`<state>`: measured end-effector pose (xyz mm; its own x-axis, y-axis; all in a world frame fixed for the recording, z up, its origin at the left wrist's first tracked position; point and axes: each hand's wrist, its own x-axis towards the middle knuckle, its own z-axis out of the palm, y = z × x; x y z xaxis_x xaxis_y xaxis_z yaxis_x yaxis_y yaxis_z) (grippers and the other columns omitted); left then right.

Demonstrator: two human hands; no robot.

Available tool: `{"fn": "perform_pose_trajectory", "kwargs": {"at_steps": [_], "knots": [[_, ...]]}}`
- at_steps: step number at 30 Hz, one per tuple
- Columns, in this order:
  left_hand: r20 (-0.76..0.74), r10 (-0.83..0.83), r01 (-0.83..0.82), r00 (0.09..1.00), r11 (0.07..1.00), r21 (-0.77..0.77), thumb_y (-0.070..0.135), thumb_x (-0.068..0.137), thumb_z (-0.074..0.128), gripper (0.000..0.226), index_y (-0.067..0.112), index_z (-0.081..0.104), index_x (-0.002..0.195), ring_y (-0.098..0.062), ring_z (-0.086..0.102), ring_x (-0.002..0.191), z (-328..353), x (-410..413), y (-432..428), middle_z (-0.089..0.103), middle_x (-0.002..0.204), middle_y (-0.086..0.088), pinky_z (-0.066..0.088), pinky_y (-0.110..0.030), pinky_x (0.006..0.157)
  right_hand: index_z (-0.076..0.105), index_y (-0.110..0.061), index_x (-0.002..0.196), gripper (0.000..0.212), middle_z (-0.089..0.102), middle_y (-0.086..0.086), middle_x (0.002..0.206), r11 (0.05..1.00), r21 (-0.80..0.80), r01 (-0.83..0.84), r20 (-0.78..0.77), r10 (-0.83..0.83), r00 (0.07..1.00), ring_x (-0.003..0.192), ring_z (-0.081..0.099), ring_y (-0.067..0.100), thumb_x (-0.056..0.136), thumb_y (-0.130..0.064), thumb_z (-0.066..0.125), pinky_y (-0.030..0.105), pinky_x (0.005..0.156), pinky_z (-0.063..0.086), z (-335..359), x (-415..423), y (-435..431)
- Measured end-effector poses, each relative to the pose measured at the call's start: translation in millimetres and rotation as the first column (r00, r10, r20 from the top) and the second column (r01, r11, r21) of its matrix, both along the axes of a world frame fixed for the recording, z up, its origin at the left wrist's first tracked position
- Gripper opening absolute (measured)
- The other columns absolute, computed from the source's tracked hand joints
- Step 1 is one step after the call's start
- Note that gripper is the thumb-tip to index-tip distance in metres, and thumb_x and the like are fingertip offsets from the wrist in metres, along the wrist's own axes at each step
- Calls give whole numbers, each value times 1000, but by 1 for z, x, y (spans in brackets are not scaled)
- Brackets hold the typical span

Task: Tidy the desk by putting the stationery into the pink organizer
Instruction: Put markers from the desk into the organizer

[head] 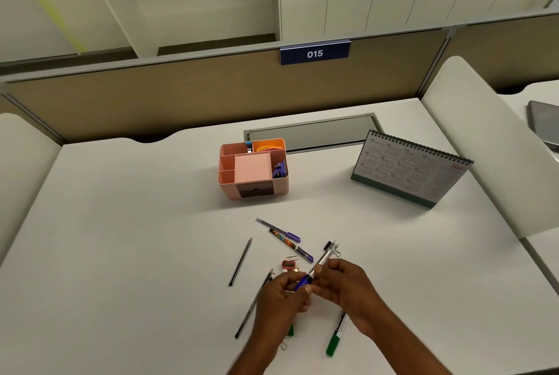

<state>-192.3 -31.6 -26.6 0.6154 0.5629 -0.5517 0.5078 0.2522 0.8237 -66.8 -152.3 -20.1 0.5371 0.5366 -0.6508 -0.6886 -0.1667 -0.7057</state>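
Green marker half under right hand, calendar print too small (unreadable), grey device cropped at edge

Both hands meet low in the view, backs turned up. The left hand sits at the end of a forearm that runs up from 6 o'clock toward 1 o'clock, thumb and fingers pinching the blue end of a pen. The right hand, its forearm slanting from 5 o'clock toward 10 o'clock, curls its fingers round the pen's clear barrel. The two sets of fingertips are nearly touching, and both wrists are bare.
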Motion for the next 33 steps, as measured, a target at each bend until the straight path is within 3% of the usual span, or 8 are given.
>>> {"fn": "perform_pose_trajectory", "kwargs": {"at_steps": [4, 7, 11, 15, 18, 22, 27, 33], "knots": [[76, 146, -148, 986, 989, 20, 16, 91, 76, 20, 25, 76, 109, -23, 77, 78, 6, -7, 17, 80, 85, -2, 65, -37, 77, 72, -8, 112, 23, 78, 12, 98, 986, -118, -118, 142, 134, 981, 94, 76, 31, 90, -13, 77, 49, 87, 62, 7, -7, 9], [138, 270, -275, 953, 961, 22, 14, 90, 79, 19, 20, 77, 108, -27, 78, 80, 16, -10, 44, 80, 86, -6, 65, -39, 79, 72, -28, 107, 25, 77, -5, 96, 881, -332, -336, 314, 439, 842, 88, 74, 12, 84, -24, 83, 33, 79, 63, 5, -12, 2], [258, 375, -395, 890, 918, 28, 12, 90, 78, 21, 15, 78, 110, -27, 76, 79, 34, -9, 88, 79, 89, -11, 63, -34, 76, 61, -45, 120, 54, 52, -28, 119, 525, -632, -569, 423, 850, 314, 106, 56, 0, 72, -49, 85, 20, 89, 51, 1, -11, -29], [360, 418, -485, 834, 866, 118, 13, 91, 77, 20, 14, 77, 111, -25, 74, 77, 56, 1, 136, 78, 88, -9, 63, -36, 78, 51, -47, 134, 59, 40, -23, 133, 302, -771, -560, 416, 906, -83, 121, 42, 1, 80, -40, 75, 23, 92, 48, -12, -6, -50], [422, 397, -515, 815, 830, 213, 19, 91, 78, 23, 15, 77, 113, -23, 73, 78, 72, 13, 172, 78, 92, -9, 63, -36, 79, 56, -48, 127, 51, 44, -19, 131, 266, -805, -530, 408, 897, -170, 120, 47, 1, 80, -37, 71, 24, 85, 53, -36, -11, -59], [450, 355, -531, 819, 766, 362, 22, 91, 78, 26, 13, 76, 115, -18, 74, 78, 87, 41, 217, 78, 95, -6, 64, -38, 80, 58, -47, 94, 45, 46, -20, 99, 356, -835, -420, 472, 856, -211, 84, 52, -6, 57, -51, 83, 12, 46, 44, -56, -21, -62], [386, 309, -487, 869, 665, 566, 30, 92, 76, 30, 13, 76, 116, -20, 75, 79, 86, 75, 259, 77, 96, -5, 65, -44, 82, 58, -43, 90, 35, 54, -21, 92, 450, -801, -395, 573, 767, -288, 83, 49, -2, 67, -39, 84, 16, 48, 38, -48, -20, -57], [244, 239, -341, 940, 604, 721, 26, 92, 75, 30, 6, 76, 114, -25, 72, 88, 69, 105, 283, 77, 100, -10, 62, -42, 87, 63, -50, 99, 58, 60, -29, 94, 451, -785, -425, 528, 845, -80, 87, 56, -11, 50, -44, 95, 2, 58, 43, -51, -14, -52]]}}
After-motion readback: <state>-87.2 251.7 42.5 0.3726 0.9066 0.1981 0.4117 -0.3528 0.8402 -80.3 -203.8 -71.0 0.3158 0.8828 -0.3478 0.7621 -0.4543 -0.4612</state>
